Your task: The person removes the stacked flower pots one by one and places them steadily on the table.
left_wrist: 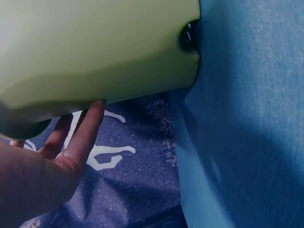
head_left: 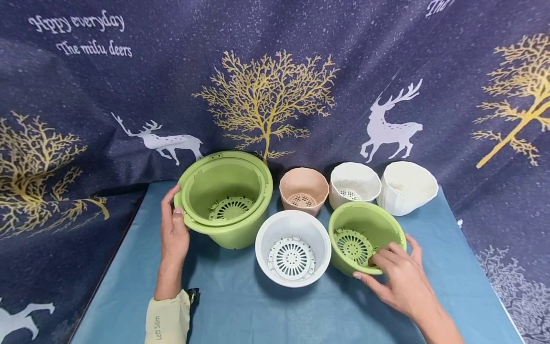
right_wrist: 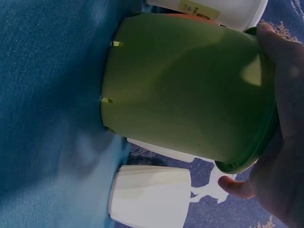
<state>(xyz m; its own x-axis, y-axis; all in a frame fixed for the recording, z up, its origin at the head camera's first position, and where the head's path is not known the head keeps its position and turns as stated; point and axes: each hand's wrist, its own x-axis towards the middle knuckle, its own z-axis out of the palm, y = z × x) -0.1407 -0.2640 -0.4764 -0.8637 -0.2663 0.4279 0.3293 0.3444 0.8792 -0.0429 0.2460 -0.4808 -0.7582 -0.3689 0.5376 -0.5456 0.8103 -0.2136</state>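
Observation:
At the left stands a large green flowerpot (head_left: 234, 234), with a second green rim inside it that looks like a nested pot. My left hand (head_left: 175, 234) holds its left edge, thumb at the rim and fingers against the outer wall. To the right, a smaller green flowerpot (head_left: 367, 215) with a slotted bottom leans slightly. My right hand (head_left: 404, 282) grips its near right rim, some fingers inside and the thumb outside. Between the two green pots is a pale grey-white flowerpot (head_left: 293, 224), which neither hand touches.
Behind stand a pinkish-brown faceted pot (head_left: 304, 179), a white faceted pot (head_left: 354, 174) and a cream-white pot (head_left: 404, 186), which tilts. A blue cloth (head_left: 240, 306) covers the table. A dark printed curtain (head_left: 301, 28) hangs right behind the row.

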